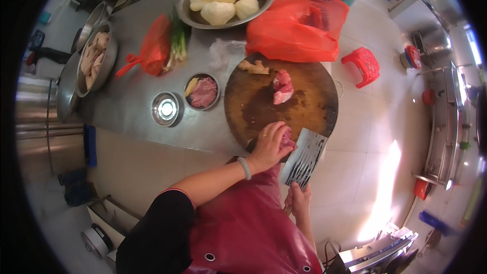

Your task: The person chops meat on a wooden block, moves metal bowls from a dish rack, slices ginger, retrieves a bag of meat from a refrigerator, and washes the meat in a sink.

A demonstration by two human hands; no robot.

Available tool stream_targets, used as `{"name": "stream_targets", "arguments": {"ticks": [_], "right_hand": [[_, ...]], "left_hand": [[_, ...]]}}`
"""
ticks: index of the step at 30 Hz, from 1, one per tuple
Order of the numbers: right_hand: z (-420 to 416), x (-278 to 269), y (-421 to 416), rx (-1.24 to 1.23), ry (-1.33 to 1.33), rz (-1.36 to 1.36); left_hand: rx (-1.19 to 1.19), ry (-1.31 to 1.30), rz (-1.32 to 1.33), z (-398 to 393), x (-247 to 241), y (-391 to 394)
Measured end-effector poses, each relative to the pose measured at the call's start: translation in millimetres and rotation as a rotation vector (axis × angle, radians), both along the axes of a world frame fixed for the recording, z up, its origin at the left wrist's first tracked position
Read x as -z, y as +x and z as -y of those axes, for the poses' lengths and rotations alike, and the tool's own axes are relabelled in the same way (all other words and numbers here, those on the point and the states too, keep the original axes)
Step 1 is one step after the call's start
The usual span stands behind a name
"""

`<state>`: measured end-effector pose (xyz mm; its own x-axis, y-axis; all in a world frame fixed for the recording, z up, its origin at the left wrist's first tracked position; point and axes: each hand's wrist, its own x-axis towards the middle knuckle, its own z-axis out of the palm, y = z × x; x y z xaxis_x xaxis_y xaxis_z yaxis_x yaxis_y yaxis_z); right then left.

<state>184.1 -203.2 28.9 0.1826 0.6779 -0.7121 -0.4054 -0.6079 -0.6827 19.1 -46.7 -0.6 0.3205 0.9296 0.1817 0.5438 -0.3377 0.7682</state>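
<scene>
My left hand (267, 146) presses its fingers on a piece of raw meat (286, 140) near the front edge of a round wooden chopping block (304, 87). Gripped at its handle in my right hand (298, 198) is a broad cleaver (305, 158), its blade beside the meat and wet with dark streaks. The handle is mostly hidden by my fingers. Farther back on the block lies a second raw meat piece (283, 88). A knob of ginger (253, 67) rests at the block's back left. Left of the block, a small metal bowl (219, 97) holds sliced meat (203, 92) and something yellow.
A shiny metal bowl (165, 109) stands on the steel table (144, 99). Behind are a red plastic bag (296, 26), a basin (182, 11) of pale peeled vegetables, spring onions (178, 42) and a tied red bag (155, 47). Poultry pieces (93, 59) fill a left basin. A red stool (363, 66) stands right.
</scene>
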Motion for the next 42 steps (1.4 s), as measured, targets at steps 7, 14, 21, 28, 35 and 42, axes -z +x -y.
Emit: {"name": "stream_targets", "arguments": {"ticks": [7, 14, 21, 28, 35, 42], "right_hand": [[-49, -23, -48, -0.266, 0.023, 0.082], [-81, -106, -90, -0.727, 0.262, 0.713], [-99, -137, -138, -0.589, 0.38, 0.585], [-98, -120, -134, -0.464, 0.234, 0.513], [-88, -107, -138, -0.382, 0.197, 0.465], [-78, -112, -126, -0.285, 0.163, 0.531]], "left_hand": [[-0.245, 0.049, 0.142, -3, 12, 4], [-0.775, -0.537, 1.274, -26, -58, -46], [-0.461, -0.575, 2.308, -44, -45, -197], [-0.813, -0.163, 1.286, -32, -24, -318], [-0.908, -0.043, 0.35, -41, 51, -344], [-0.578, -0.073, -0.18, -28, 9, -378]]}}
